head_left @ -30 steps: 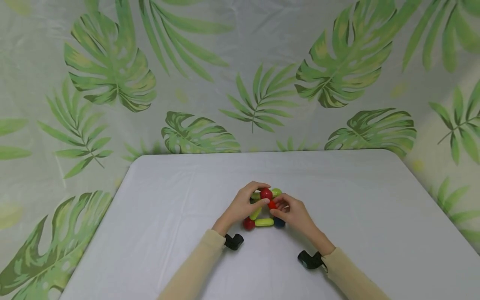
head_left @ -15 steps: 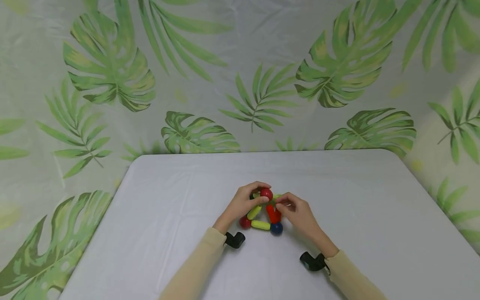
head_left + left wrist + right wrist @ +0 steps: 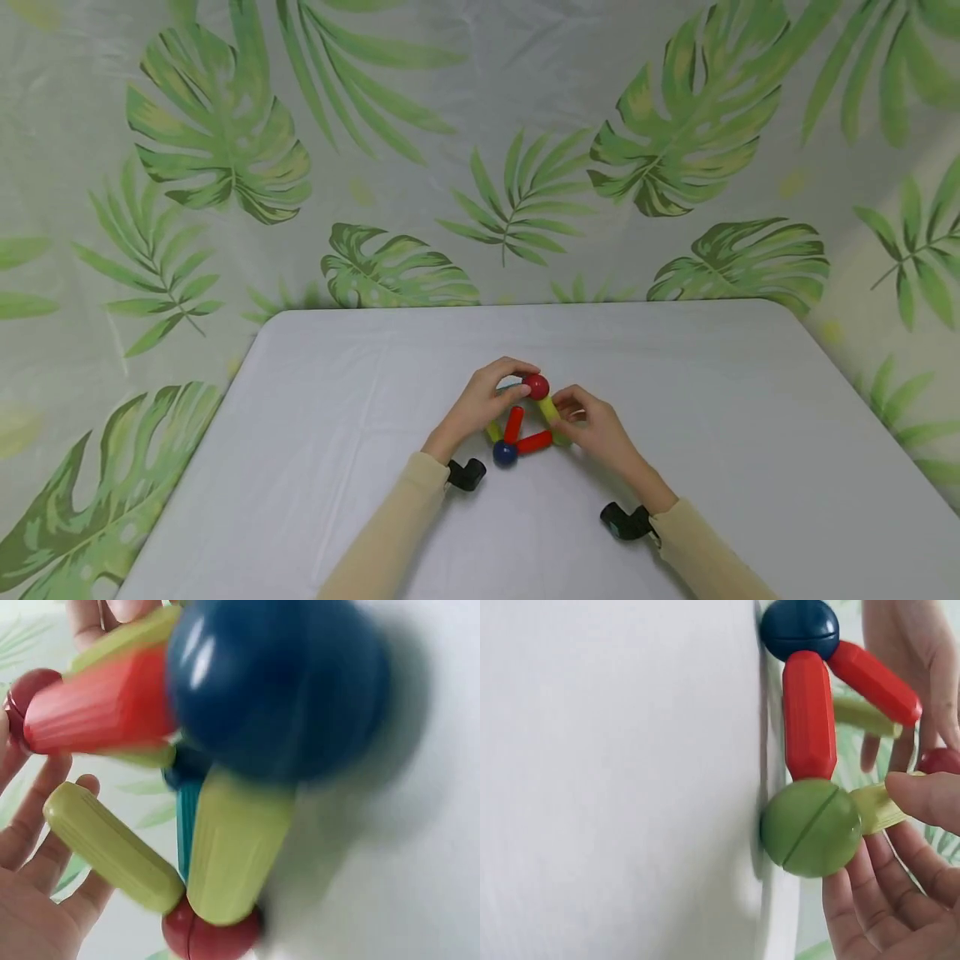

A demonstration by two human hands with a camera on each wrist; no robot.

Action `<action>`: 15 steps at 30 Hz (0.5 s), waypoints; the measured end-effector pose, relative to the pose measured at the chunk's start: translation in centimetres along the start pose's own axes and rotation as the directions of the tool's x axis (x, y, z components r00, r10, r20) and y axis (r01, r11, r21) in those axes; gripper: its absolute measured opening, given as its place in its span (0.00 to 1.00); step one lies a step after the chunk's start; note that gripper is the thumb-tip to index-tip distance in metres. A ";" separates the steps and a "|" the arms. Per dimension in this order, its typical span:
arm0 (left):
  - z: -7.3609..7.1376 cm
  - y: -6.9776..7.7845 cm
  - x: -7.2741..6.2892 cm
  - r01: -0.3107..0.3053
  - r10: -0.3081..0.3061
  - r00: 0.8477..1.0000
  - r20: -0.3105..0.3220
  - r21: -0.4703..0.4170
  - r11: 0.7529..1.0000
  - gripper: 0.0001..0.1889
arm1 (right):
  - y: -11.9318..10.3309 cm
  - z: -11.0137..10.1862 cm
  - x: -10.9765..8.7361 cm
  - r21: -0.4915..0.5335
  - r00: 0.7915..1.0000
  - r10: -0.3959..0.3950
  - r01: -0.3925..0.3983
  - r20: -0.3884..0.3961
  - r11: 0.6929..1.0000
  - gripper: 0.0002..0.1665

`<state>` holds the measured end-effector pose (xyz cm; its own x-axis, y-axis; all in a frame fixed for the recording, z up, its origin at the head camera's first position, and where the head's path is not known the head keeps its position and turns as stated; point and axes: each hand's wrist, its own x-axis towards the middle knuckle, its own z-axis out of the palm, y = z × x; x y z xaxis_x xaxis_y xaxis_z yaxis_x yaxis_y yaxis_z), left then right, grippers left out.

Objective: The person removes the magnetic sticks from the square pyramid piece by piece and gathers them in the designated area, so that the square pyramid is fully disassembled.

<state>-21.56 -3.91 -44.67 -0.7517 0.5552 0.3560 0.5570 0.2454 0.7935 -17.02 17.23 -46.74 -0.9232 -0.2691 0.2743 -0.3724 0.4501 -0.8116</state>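
Observation:
A toy frame of magnetic sticks and balls stands on the white table. My left hand (image 3: 480, 406) grips the raised red ball (image 3: 536, 387) between thumb and fingers. With my right hand (image 3: 600, 427), I pinch the yellow-green stick (image 3: 877, 808) that runs from that red ball to the green ball (image 3: 810, 827). Close to me lies a blue ball (image 3: 505, 452), joined to the green one by a red stick (image 3: 810, 716). Another red stick (image 3: 513, 425) slants up from the blue ball, its upper end free. The left wrist view also shows a teal stick (image 3: 186, 825) and a lower red ball (image 3: 210, 931).
The white table (image 3: 337, 500) spreads around the frame on all sides. Behind it hangs a leaf-print cloth (image 3: 525, 167). A small black camera sits on each wrist, the left one (image 3: 468, 475) close to the blue ball.
The frame has turned, bringing the blue ball leftward along the near side and the green ball to the right. My right hand has gone from a red stick to a yellow-green one.

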 end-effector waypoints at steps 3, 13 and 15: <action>0.1 0.2 -0.3 0.010 -0.010 1.000 0.018 0.051 0.999 0.18 | -0.5 0.5 -0.2 0.017 1.000 -0.006 0.006 -0.008 1.000 0.14; 0.4 0.1 -0.2 0.057 -0.056 0.998 -0.037 0.027 0.998 0.19 | -1.5 1.2 -0.7 0.021 0.998 0.065 -0.065 0.003 0.998 0.13; 0.3 0.0 -0.3 0.056 -0.055 0.998 -0.042 0.034 0.998 0.19 | -1.6 0.9 -0.9 0.025 0.996 0.083 -0.084 0.019 0.996 0.13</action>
<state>-21.23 -3.83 -44.88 -0.7954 0.5068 0.3324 0.5255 0.3035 0.7948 -15.53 15.93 -46.13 -0.9490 -0.2468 0.1960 -0.2913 0.4498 -0.8443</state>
